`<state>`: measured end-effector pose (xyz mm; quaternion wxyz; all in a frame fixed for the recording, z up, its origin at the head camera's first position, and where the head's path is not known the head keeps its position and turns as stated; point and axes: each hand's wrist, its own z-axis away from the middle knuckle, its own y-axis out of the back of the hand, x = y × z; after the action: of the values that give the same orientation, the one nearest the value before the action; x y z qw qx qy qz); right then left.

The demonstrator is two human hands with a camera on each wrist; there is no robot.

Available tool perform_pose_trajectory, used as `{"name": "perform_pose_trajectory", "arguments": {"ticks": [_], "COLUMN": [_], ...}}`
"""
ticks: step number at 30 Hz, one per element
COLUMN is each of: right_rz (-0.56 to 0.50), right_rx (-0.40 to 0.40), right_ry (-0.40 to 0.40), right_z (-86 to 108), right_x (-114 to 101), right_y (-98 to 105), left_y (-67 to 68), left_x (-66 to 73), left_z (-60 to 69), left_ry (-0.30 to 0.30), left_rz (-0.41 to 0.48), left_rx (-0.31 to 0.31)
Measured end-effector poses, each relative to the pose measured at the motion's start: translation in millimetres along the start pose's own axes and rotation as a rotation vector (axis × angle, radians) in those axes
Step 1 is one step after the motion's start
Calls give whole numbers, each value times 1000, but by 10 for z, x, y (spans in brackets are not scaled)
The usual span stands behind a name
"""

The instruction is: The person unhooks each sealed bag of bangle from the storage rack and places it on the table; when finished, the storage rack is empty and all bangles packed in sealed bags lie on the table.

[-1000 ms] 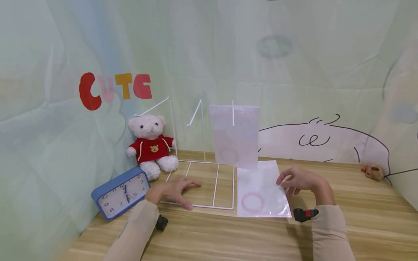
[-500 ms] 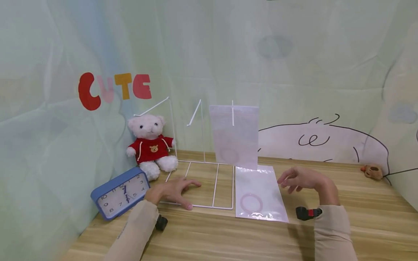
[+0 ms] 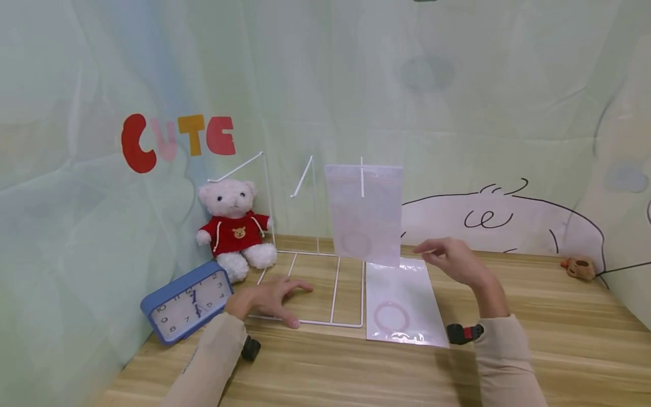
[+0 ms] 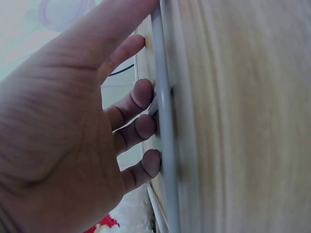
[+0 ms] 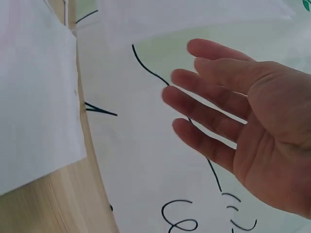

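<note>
White wire rack (image 3: pixel 330 324) in view, judged a swing or slip of the hanging packet (image 3: pixel 368 226) possible from an accidental brush by the right hand (image 3: pixel 460 265), just right of its lower edge, fingers (image 5: pixel 204 111) loosely extended and holding nothing. Saw the flat packet (image 3: pixel 412 294) on the tabletop (image 3: pixel 305 367), apparently untouched by those fingers, nearer and slightly left of them, with the left hand (image 3: pixel 269 297) spread wide across the rack's base.

place: decorated corner, room type unclear | signs: printed backdrop (image 3: pixel 325 85), wood-grain table (image 3: pixel 325 364), teddy bear (image 3: pixel 231 232), blue clock (image 3: pixel 175 316)
</note>
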<state>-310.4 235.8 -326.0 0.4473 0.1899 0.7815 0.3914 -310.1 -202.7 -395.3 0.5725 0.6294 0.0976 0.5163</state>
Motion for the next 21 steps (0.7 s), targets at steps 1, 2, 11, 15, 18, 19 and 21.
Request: {"name": "perform_pose_trajectory", "arguments": {"ticks": [1, 2, 11, 15, 18, 19, 21], "right_rz": [9, 7, 3, 9, 11, 14, 18], "right_rx": [24, 43, 160, 174, 196, 207, 230], "right_ry": [17, 30, 116, 98, 111, 124, 150], "right_z": [-18, -37, -200, -230, -254, -264, -283], "right_x": [-30, -52, -175, -220, -260, -273, -291], "right_y": [-20, -41, -236, -288, -325, -337, -361], "left_y": [0, 1, 11, 7, 6, 7, 7], "left_x": [0, -1, -10, -21, -25, -26, -31], "left_z": [0, -1, -8, -8, -7, -7, -12], "left_ry": [3, 8, 3, -2, -3, -3, 0], "left_rz": [-2, -3, -11, 0, 4, 5, 6], "left_rx": [-1, -1, -1, -6, -6, -5, -4]}}
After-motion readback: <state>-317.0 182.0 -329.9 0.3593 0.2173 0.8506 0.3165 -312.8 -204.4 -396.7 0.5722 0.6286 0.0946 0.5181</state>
